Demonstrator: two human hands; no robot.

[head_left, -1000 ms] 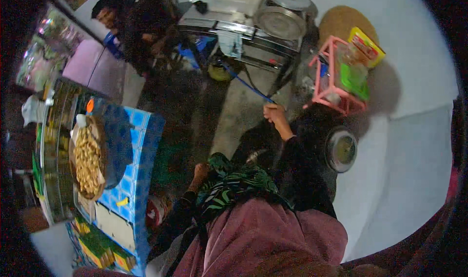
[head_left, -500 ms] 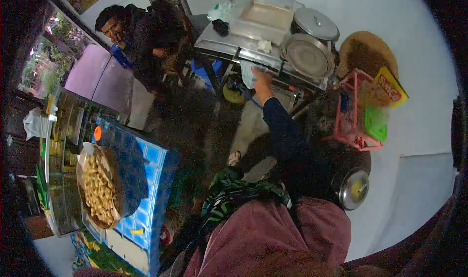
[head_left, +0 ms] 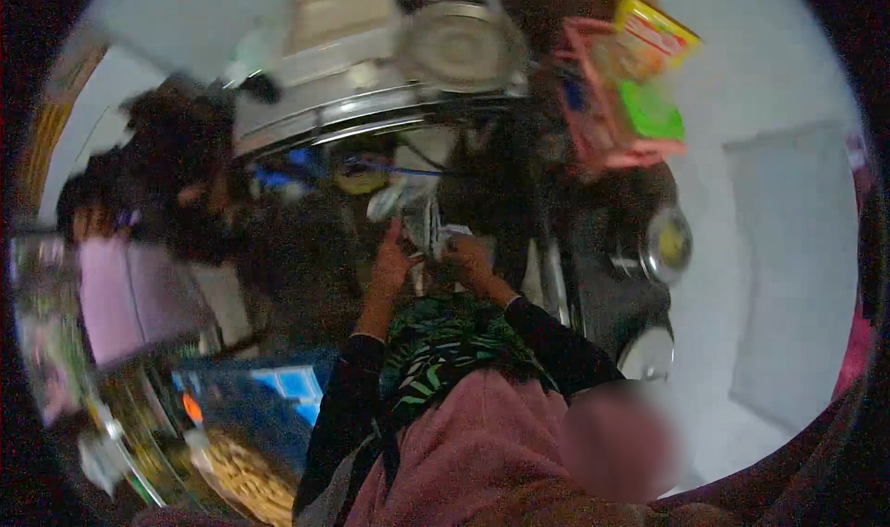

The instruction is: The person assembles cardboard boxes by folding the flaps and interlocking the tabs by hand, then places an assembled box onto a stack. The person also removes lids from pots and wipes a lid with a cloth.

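Note:
Both my hands are held close together in front of my body, above the patterned green-and-black cloth at my waist (head_left: pixel 445 342). Between them is a pale, whitish cloth (head_left: pixel 400 203), blurred by motion. My left hand (head_left: pixel 391 260) is closed on its left side, with the thumb pointing up. The right hand (head_left: pixel 466 256) grips its right side, fingers curled. Beyond the hands stands a metal stove table (head_left: pixel 297 126), which neither hand touches.
On the stove table are a clear plastic box (head_left: pixel 343 22) and a round metal tray (head_left: pixel 462 50). A pink basket (head_left: pixel 579 101) with a yellow packet (head_left: pixel 654 38) stands right. A person (head_left: pixel 181 138) sits left. Brown snacks (head_left: pixel 246 476) lie by the blue tiled counter (head_left: pixel 292 383).
My right hand has drawn back from the stove table's front toward my body, bringing the cloth. My left hand has come into view and holds it too. The view has turned right.

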